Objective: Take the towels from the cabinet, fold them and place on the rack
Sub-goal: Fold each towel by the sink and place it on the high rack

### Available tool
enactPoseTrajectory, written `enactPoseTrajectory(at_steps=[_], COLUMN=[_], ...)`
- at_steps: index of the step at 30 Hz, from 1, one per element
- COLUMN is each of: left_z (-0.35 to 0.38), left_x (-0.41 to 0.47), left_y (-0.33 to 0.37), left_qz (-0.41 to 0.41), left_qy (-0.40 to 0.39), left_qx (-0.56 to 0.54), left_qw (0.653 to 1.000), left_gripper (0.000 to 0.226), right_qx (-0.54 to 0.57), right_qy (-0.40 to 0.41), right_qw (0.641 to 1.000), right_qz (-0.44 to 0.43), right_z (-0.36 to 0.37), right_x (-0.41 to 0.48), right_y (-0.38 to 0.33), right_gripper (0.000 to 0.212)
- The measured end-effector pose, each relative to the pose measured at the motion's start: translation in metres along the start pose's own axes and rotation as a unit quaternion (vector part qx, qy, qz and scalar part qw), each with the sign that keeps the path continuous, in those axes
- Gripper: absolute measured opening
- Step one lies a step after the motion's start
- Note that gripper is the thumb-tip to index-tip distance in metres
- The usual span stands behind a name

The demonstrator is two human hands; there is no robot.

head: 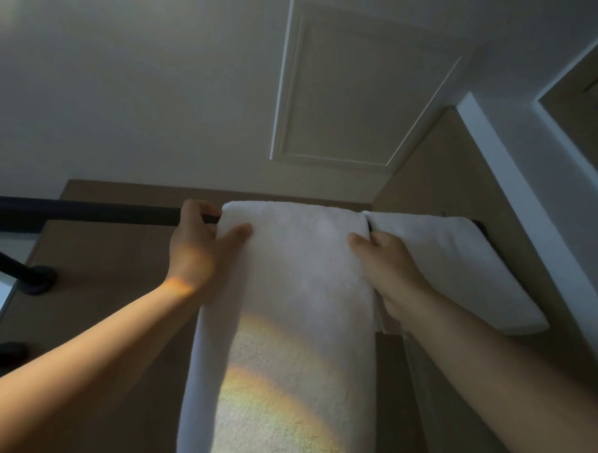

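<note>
White terry hangs over the dark rack bar. The folded towel is draped across it, and its long front panel falls toward my camera.

My left hand pinches the towel's upper left edge. The thumb lies flat on the front face and the fingers curl over the top beside the bar. I cannot tell whether they also touch the bar.

My right hand grips the right edge a little lower, thumb in front and fingers tucked behind.

I judge that both grips are there to square the fold on the bar and shift it sideways without rumpling it. Just to the right the other towel hangs on the same bar, with a narrow gap between the 2. This step looks close to done; what remains is levelling the edges.
</note>
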State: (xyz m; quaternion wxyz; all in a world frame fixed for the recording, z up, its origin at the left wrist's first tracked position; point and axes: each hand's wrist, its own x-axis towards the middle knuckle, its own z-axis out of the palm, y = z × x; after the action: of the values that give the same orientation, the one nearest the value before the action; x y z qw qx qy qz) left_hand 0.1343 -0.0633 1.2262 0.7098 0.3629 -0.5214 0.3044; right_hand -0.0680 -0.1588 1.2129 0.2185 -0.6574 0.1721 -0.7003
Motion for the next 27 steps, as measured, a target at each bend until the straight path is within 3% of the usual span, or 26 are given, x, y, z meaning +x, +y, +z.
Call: enactPoseTrajectory(at_steps=[5, 10, 13, 17, 22, 27], left_z=[0.003, 0.014, 0.023, 0.031, 0.024, 0.013], left_x=[0.015, 0.042, 0.052, 0.048, 0.044, 0.030], left_y=[0.012, 0.020, 0.019, 0.009, 0.005, 0.004], left_qz=[0.068, 0.066, 0.036, 0.071, 0.083, 0.108], left_qy=[0.009, 0.021, 0.007, -0.014, -0.059, -0.042], left_qx=[0.097, 0.194, 0.279, 0.380, 0.395, 0.344], left_qw=[0.993, 0.979, 0.959, 0.922, 0.913, 0.932], left_gripper=[0.028, 0.028, 0.027, 0.042, 0.057, 0.053], right_qx=[-0.086, -0.239, -0.340, -0.449, -0.471, -0.377], right_qy=[0.090, 0.095, 0.072, 0.028, -0.009, 0.049], right_qw=[0.985, 0.951, 0.923, 0.888, 0.875, 0.905], right_qz=[-0.119, -0.170, -0.164, -0.095, -0.110, -0.188], right_z=[0.001, 0.003, 0.003, -0.001, -0.005, -0.009], right_x=[0.021, 0.054, 0.069, 0.077, 0.075, 0.057], right_y=[-0.015, -0.036, -0.037, -0.023, -0.013, -0.006], right_gripper=[0.046, 0.030, 0.028, 0.057, 0.063, 0.041])
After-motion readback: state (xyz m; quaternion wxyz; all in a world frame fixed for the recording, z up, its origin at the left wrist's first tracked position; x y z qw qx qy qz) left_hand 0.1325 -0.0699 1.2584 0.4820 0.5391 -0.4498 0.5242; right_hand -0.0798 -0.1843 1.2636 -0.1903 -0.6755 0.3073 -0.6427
